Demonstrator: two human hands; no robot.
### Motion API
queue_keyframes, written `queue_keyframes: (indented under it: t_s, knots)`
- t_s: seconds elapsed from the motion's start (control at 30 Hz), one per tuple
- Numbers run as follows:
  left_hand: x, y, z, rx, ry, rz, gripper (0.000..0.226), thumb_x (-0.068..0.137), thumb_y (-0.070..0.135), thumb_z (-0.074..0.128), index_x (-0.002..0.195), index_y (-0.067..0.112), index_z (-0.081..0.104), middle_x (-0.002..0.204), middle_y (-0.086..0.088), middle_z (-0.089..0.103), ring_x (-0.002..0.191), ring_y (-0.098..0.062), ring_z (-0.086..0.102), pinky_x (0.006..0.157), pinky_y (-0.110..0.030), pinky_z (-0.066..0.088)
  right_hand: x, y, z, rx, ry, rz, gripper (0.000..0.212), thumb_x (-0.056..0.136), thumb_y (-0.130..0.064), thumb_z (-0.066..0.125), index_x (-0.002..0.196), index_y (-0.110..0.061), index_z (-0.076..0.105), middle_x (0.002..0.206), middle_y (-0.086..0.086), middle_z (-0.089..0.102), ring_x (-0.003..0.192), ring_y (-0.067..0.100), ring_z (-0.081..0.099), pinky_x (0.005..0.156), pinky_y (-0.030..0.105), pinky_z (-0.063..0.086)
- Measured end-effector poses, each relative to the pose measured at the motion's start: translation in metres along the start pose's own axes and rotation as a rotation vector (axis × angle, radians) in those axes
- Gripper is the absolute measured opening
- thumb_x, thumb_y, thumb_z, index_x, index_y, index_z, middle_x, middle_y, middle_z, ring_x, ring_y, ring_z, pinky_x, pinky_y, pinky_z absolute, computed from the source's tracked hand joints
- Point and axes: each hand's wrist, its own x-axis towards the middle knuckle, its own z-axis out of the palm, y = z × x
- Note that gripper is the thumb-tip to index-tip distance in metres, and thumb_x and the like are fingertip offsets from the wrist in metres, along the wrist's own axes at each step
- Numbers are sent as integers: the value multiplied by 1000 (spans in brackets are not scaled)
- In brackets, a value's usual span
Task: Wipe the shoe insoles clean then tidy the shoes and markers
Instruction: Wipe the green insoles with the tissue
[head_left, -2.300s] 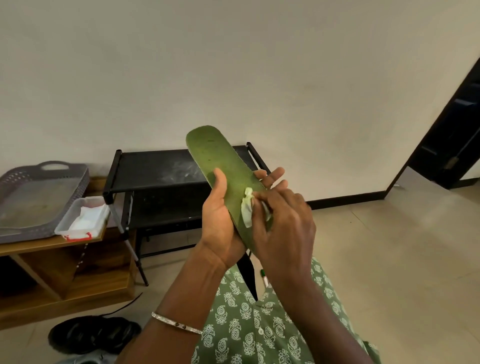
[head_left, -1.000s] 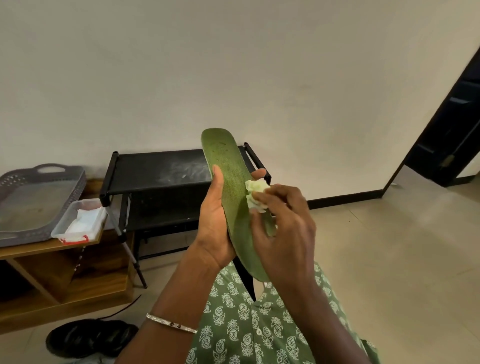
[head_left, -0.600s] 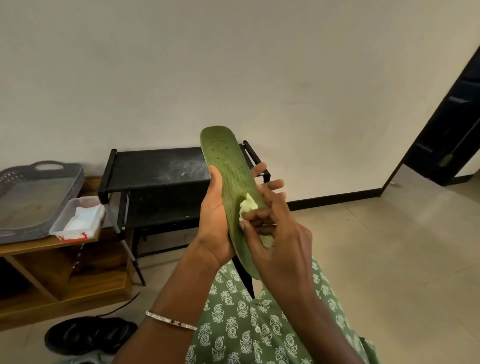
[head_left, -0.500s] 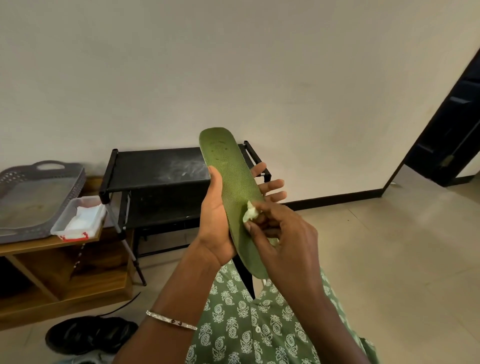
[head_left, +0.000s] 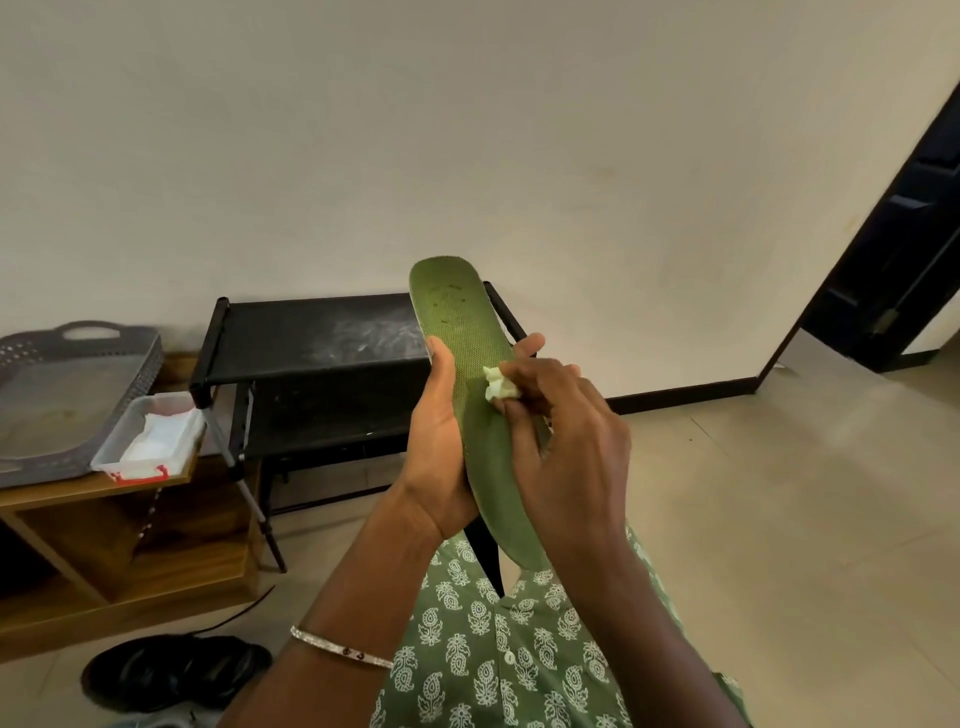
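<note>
A long green shoe insole (head_left: 457, 332) stands nearly upright in front of me, toe end up. My left hand (head_left: 441, 447) grips it around the middle, thumb on the near face and fingertips showing past its right edge. My right hand (head_left: 561, 447) pinches a small crumpled white wipe (head_left: 497, 383) and presses it against the insole's right side. A black shoe (head_left: 171, 670) lies on the floor at the lower left. No markers are in view.
A black metal rack (head_left: 311, 338) stands against the wall behind the insole. At left a wooden shelf (head_left: 130, 561) carries a grey basket tray (head_left: 67, 395) and a clear box of white wipes (head_left: 150, 441). A dark doorway (head_left: 904, 270) opens at right beside tiled floor.
My right hand has slid the wipe up the insole, from near the middle to higher on its right side. The left hand keeps its grip.
</note>
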Motion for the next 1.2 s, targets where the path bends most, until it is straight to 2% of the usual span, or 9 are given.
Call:
queue_keyframes:
  t_s: [0.2,0.37,0.5,0.63,0.7,0.83,1.0,1.2]
  knots:
    - [2,7,-7,6,38,84,94,88,82,20,148,13,46,144,-27,50,129,-39,53,107,-55,41,-39,-3,-6,-30,-84,-16,18,86,-11,74,104,-15,72,96,-5,71,84,11,63,69,33,56]
    - [2,3,-4,13,31,62,96,87,83,20,147,13,46,144,-26,51,133,-39,50,114,-55,37,-34,3,-2,-62,-19,-54,17,85,-7,74,102,-10,76,100,0,71,90,12,64,77,27,55]
    - [2,0,0,69,50,63,93,90,80,17,144,13,51,142,-24,53,134,-35,52,114,-51,38,-10,4,3,-69,62,-48,17,86,-5,72,102,-8,76,105,2,67,91,13,64,75,23,53]
    - [2,5,-3,66,58,89,95,89,81,16,146,13,47,142,-25,53,132,-37,53,110,-51,43,-20,0,2,-37,-20,-46,19,88,-7,71,105,-12,75,104,-1,69,94,12,63,82,23,52]
    - [2,9,-4,47,47,105,96,88,83,17,147,14,47,143,-26,52,128,-38,54,108,-53,42,-36,-5,1,-42,-88,-34,19,88,-7,71,105,-14,73,102,-4,68,91,10,62,77,27,54]
    - [4,9,-4,26,59,113,97,87,83,19,146,12,47,141,-28,53,122,-38,57,107,-51,40,-47,-7,0,-60,-82,-53,18,86,-4,72,102,-14,72,97,-5,68,88,10,60,75,26,52]
    - [3,0,-1,91,57,67,96,89,83,14,145,13,49,140,-23,56,132,-35,54,111,-51,40,-16,0,4,-92,12,-39,18,84,-2,71,98,-13,70,95,-2,70,87,14,62,69,31,53]
    - [0,8,-1,58,58,86,96,89,81,16,146,12,47,141,-25,54,130,-40,53,110,-54,39,-34,-14,1,-86,-28,-62,25,83,-3,73,98,-16,58,92,-7,63,83,10,56,62,25,52]
